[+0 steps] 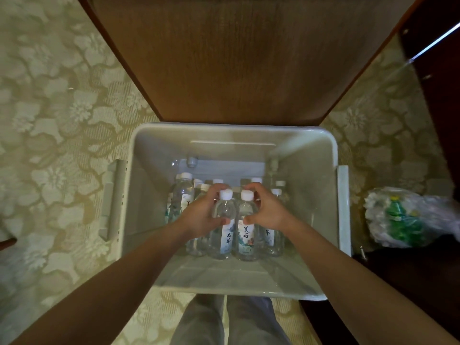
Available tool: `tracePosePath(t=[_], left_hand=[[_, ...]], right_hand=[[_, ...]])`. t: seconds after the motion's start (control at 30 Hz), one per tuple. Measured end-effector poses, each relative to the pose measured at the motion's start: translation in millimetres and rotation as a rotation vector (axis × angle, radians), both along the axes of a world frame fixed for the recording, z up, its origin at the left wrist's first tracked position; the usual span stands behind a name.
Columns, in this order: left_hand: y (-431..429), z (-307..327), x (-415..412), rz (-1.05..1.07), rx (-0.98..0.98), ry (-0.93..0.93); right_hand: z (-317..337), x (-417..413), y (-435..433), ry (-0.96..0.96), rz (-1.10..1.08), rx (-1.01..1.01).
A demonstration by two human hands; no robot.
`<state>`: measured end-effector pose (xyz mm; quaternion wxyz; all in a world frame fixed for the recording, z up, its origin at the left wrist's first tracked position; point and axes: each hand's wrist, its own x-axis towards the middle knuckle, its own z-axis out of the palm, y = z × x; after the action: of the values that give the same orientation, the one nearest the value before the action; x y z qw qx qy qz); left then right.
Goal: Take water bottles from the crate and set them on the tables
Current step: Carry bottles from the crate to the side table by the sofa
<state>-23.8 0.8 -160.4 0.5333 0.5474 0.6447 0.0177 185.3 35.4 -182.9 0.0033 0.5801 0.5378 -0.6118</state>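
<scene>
Grey trouser legs are showing nearest, just under the near rim of the white plastic crate. Both arms are reaching down into it. The left hand is wrapping around the left bottle and the right hand is wrapping around the right bottle, fingers closed on the clear upper part just below each white cap. These two are standing upright, touching each other, at the near edge of the bunch of bottles. They are looking full, so probably a bit heavy, and the smooth plastic may be slippery and squash a little. Holding the narrow top part seems safest. Each bottle is see-through, with a white label showing blue-green painting and dark writing. Beyond the crate, a brown wooden table is waiting.
</scene>
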Motion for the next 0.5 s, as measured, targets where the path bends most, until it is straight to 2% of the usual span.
tracePosePath(t=[0.2,0.5], left_hand=[[-3.5,-6.0,-3.8,0.088,-0.05,-0.112],[-9.1,-8.0,7.6,0.131,0.009,-0.16]], right_hand=[[-4.2,-3.0,-13.6,0.057,-0.1,-0.076],[-10.2,9.4,-25.3,0.158,-0.213,-0.104]])
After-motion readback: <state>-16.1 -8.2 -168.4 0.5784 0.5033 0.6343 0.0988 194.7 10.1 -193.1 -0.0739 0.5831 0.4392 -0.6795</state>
